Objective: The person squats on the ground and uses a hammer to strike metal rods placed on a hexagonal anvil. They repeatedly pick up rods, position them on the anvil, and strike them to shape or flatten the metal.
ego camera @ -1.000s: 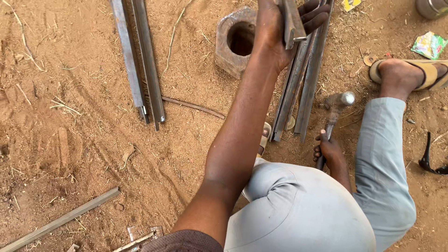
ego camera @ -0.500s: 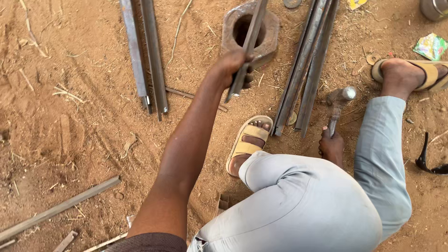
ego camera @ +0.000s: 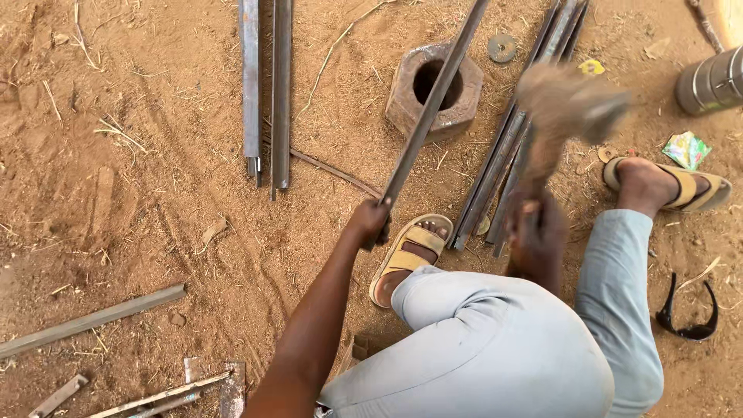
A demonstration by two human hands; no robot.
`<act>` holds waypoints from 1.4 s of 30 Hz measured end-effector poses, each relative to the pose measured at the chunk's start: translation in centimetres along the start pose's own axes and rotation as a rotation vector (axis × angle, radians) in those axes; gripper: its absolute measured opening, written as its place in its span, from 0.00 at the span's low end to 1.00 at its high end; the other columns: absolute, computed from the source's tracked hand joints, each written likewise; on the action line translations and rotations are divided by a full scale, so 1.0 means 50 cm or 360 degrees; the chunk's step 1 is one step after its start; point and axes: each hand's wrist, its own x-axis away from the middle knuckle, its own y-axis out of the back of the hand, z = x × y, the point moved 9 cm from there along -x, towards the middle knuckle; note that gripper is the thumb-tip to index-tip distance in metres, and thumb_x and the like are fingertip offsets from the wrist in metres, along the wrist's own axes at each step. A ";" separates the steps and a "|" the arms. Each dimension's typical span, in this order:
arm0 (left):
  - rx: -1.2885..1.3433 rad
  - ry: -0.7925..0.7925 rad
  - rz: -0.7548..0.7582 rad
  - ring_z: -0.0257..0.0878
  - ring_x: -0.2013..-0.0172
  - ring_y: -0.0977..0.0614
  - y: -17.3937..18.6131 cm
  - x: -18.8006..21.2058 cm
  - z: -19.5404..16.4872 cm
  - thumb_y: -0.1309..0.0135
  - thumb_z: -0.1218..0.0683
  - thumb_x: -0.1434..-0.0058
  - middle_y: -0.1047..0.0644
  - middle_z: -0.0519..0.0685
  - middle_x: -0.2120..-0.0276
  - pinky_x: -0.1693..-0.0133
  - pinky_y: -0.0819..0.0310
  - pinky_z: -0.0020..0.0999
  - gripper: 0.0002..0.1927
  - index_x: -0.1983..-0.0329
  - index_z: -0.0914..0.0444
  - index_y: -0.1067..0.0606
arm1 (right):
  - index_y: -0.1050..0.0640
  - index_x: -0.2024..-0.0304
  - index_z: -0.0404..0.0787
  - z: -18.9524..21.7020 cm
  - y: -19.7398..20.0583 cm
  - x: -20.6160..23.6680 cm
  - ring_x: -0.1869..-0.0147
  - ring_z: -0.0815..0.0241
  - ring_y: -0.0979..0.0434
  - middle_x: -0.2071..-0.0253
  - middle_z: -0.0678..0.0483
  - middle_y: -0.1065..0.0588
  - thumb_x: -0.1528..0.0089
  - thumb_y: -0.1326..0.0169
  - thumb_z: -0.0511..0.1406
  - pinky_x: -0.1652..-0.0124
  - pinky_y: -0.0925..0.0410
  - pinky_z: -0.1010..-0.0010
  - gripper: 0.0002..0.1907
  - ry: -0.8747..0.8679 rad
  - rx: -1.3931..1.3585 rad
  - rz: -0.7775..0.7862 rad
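Head view: a person crouches on bare red earth. The left hand [ego camera: 370, 220] is closed around the near end of a long steel bar [ego camera: 430, 108], which runs away across the hole of a hexagonal block [ego camera: 433, 87] lying on the ground in front. The right hand [ego camera: 534, 232] is wrapped tight on the handle of a hammer [ego camera: 569, 104], its head raised and blurred, just right of the bar and above a bundle of rods [ego camera: 507, 151]. A sandalled foot [ego camera: 409, 255] sits just near the left hand; the other foot [ego camera: 665, 186] is off to the right. Two more bars [ego camera: 263, 93] lie far left, dark glasses [ego camera: 689, 313] near right, a tin [ego camera: 712, 77] far right. The risk, by the look of it: the bar rests loosely on the block, so a blow off-centre could kick it sideways, jar the gripping fingers, or glance toward the near foot.
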 end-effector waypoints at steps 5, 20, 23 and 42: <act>0.0008 0.0059 -0.0063 0.40 0.86 0.29 0.028 0.059 0.060 0.54 0.45 0.29 0.30 0.49 0.83 0.83 0.34 0.41 0.22 0.70 0.67 0.28 | 0.30 0.40 0.38 0.244 0.042 -0.221 0.77 0.62 0.30 0.64 0.53 0.24 0.24 0.60 0.56 0.75 0.36 0.72 0.30 0.0919 -0.0358 -0.0093; -0.0229 0.0030 -0.0054 0.43 0.88 0.28 0.073 0.079 0.071 0.55 0.40 0.29 0.30 0.50 0.86 0.84 0.33 0.42 0.30 0.75 0.69 0.30 | 0.30 0.55 0.40 0.076 -0.140 -0.294 0.72 0.69 0.37 0.72 0.60 0.36 0.22 0.53 0.51 0.74 0.40 0.76 0.22 -0.0478 -0.0095 0.0380; 0.0023 0.0084 -0.0007 0.41 0.87 0.30 0.063 0.094 0.123 0.52 0.42 0.29 0.30 0.49 0.85 0.84 0.36 0.42 0.27 0.75 0.67 0.29 | 0.29 0.47 0.43 0.225 -0.067 -0.350 0.72 0.71 0.30 0.66 0.59 0.28 0.24 0.57 0.58 0.78 0.39 0.77 0.26 0.0017 -0.0043 0.0134; -0.0176 0.0017 -0.0115 0.42 0.87 0.24 0.108 0.143 0.176 0.51 0.37 0.31 0.27 0.51 0.85 0.83 0.30 0.40 0.31 0.76 0.68 0.27 | 0.25 0.58 0.43 -0.026 -0.125 -0.264 0.81 0.69 0.35 0.76 0.59 0.31 0.29 0.52 0.49 0.82 0.36 0.74 0.17 -0.0999 0.0045 0.0115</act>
